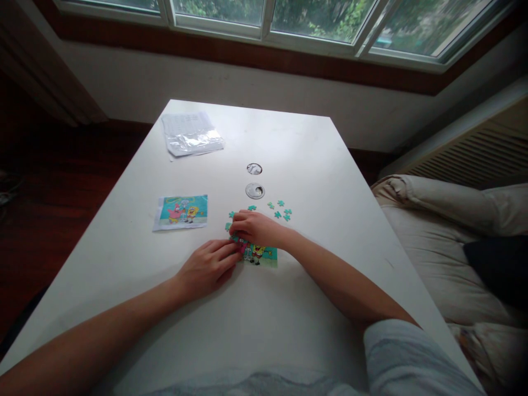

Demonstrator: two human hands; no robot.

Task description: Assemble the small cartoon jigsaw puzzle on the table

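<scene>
A white table [289,330] is filling most of the view. A clear plastic bag [190,133] over printed paper is lying toward eleven o'clock on it. A cartoon picture card [180,212] is lying flat toward nine o'clock from the table's middle. Two round silvery discs [254,179] are sitting near the centre, one behind the other. A window [289,16] is running along at twelve o'clock, and pale cushions [445,231] are lying at three o'clock.

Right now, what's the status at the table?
Both hands on puzzle: left hand steadies its edge, right hand presses a piece. Loose pieces beyond. Nothing in the way.
</scene>
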